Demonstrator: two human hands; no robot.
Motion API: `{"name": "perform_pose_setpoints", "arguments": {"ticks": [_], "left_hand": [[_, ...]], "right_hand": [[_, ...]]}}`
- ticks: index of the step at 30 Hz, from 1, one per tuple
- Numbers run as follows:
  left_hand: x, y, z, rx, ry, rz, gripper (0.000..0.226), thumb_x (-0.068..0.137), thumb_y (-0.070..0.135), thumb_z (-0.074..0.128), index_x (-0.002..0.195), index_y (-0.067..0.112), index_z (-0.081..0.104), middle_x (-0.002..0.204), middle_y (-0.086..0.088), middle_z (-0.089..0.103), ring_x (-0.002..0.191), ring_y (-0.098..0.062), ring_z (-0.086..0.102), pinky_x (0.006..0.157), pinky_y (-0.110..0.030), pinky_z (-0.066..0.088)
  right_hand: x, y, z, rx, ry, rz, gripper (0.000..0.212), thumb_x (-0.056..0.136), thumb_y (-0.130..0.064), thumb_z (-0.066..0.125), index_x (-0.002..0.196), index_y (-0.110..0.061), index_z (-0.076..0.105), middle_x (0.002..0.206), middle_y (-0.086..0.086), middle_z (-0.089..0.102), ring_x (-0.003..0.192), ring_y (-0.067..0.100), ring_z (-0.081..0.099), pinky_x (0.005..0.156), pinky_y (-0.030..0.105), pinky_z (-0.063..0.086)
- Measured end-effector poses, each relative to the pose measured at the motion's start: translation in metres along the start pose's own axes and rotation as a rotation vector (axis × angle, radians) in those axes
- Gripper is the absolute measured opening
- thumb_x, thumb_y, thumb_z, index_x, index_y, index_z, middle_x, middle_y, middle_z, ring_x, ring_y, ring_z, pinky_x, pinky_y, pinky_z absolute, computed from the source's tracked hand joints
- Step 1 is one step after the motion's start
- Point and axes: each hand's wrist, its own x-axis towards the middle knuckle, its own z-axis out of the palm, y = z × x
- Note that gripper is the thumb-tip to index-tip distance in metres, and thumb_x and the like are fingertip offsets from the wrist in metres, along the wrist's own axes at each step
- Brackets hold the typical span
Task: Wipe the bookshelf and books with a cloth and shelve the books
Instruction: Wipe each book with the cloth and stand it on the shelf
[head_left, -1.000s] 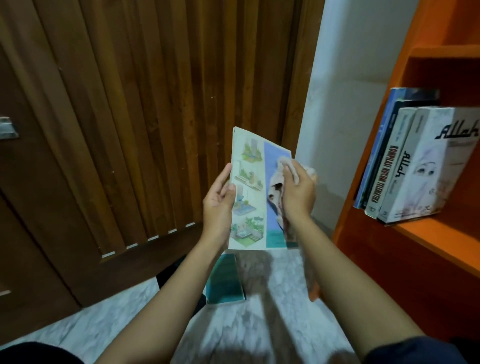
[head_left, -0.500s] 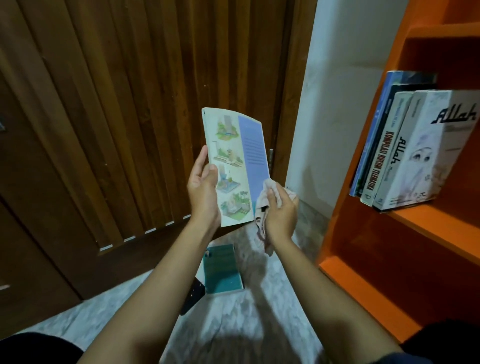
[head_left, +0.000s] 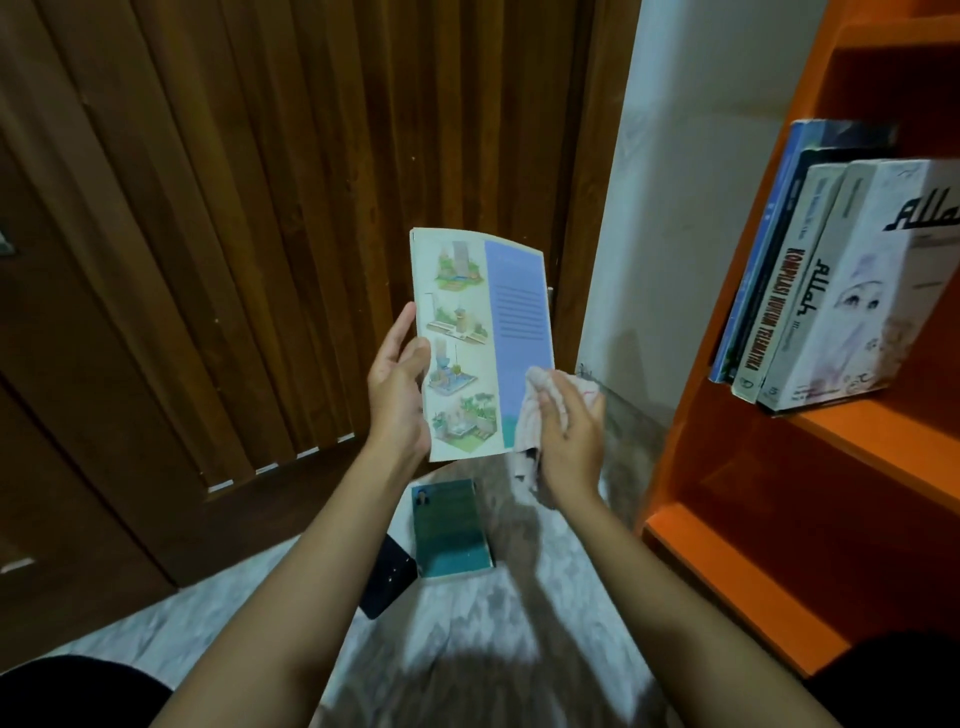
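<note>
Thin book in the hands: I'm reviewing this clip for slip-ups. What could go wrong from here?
The left hand holds the thin book by one edge, so the right hand pressing the cloth near its lower corner could bend it or knock it loose. It might fall onto the teal book below.

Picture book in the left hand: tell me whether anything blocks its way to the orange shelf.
Only the right hand, pressing the cloth on the book, sits on its shelf side; past it, open air to the bookshelf. Leaning books fill the shelf's left end; room further right is out of view.
</note>
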Motion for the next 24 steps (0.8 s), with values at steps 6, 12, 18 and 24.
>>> {"name": "perform_pose_setpoints", "arguments": {"ticks": [6, 12, 18, 24], "left_hand": [[-0.002, 0.000, 0.001, -0.062, -0.117, -0.012, 0.035, 0.096, 0.004, 0.047, 0.118, 0.030, 0.056, 0.104, -0.006, 0.070, 0.097, -0.020, 0.068, 0.070, -0.038, 0.060], [0.005, -0.001, 0.002, 0.104, -0.106, 0.041, 0.035, 0.096, 0.009, 0.048, 0.121, 0.032, 0.054, 0.103, -0.002, 0.072, 0.092, -0.020, 0.070, 0.076, -0.044, 0.056], [0.014, -0.022, -0.013, 0.422, 0.013, 0.057, 0.047, 0.097, 0.009, 0.045, 0.139, 0.029, 0.038, 0.130, 0.000, 0.057, 0.098, -0.015, 0.066, 0.075, -0.036, 0.059], [0.014, -0.031, -0.002, 0.974, -0.081, 0.254, 0.058, 0.095, 0.014, 0.051, 0.147, 0.024, 0.027, 0.153, 0.000, 0.020, 0.137, -0.014, 0.027, 0.106, -0.041, 0.040]], "right_hand": [[0.033, 0.003, -0.038, 0.460, -0.134, 0.214, 0.040, 0.090, -0.024, 0.059, 0.129, -0.026, 0.049, 0.130, 0.002, 0.057, 0.110, 0.012, 0.061, 0.084, 0.027, 0.054], [0.034, -0.003, -0.051, 0.742, -0.266, 0.284, 0.066, 0.058, -0.026, 0.077, 0.120, -0.024, 0.055, 0.103, -0.001, 0.071, 0.088, 0.014, 0.070, 0.064, 0.025, 0.056], [0.029, -0.004, -0.045, 0.748, -0.273, 0.337, 0.064, 0.069, -0.015, 0.076, 0.128, -0.008, 0.053, 0.109, 0.013, 0.069, 0.094, 0.026, 0.069, 0.071, 0.035, 0.058], [0.019, -0.020, -0.035, 0.361, -0.235, 0.066, 0.036, 0.082, -0.007, 0.069, 0.109, -0.030, 0.059, 0.103, -0.007, 0.066, 0.088, 0.003, 0.067, 0.068, 0.020, 0.055]]}}
